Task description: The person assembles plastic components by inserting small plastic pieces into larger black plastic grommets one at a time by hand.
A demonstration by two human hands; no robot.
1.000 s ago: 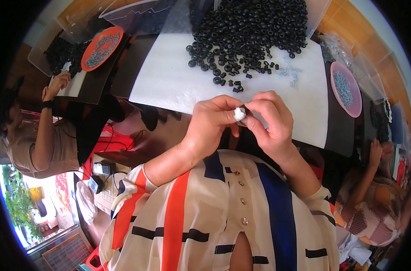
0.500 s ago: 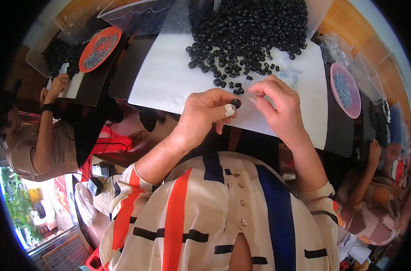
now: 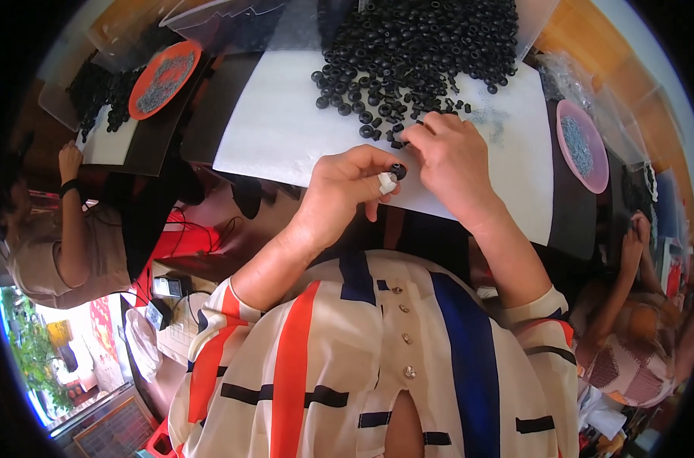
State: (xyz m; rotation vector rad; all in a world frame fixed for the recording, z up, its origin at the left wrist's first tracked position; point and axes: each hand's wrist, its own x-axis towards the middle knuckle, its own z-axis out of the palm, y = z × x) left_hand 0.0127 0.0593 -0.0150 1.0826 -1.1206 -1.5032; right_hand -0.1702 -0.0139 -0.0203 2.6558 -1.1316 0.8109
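My left hand (image 3: 339, 182) pinches a round black plastic piece with a hole (image 3: 398, 171) between thumb and forefinger, just off the near edge of the white foam sheet (image 3: 278, 122). White tape (image 3: 387, 182) wraps the thumb. To its right, my right hand (image 3: 454, 164) has its fingertips drawn together at some small black spool-shaped pieces (image 3: 397, 136) on the sheet. Whatever lies between those fingertips is hidden. Beyond both hands spreads a big heap of round black pieces (image 3: 423, 46), with smaller spool-shaped ones along its near side.
Small silvery parts (image 3: 493, 114) lie on the sheet's right side. A pink bowl (image 3: 600, 172) of silvery parts stands at the right, an orange plate (image 3: 139, 107) of similar parts at the left. Clear plastic bins border the heap. Two other people sit at either side (image 3: 72, 237) (image 3: 629, 328).
My right hand has moved forward and left, from beside the held piece to the small black pieces, its fingers closing. My left hand keeps its hold on the round piece.
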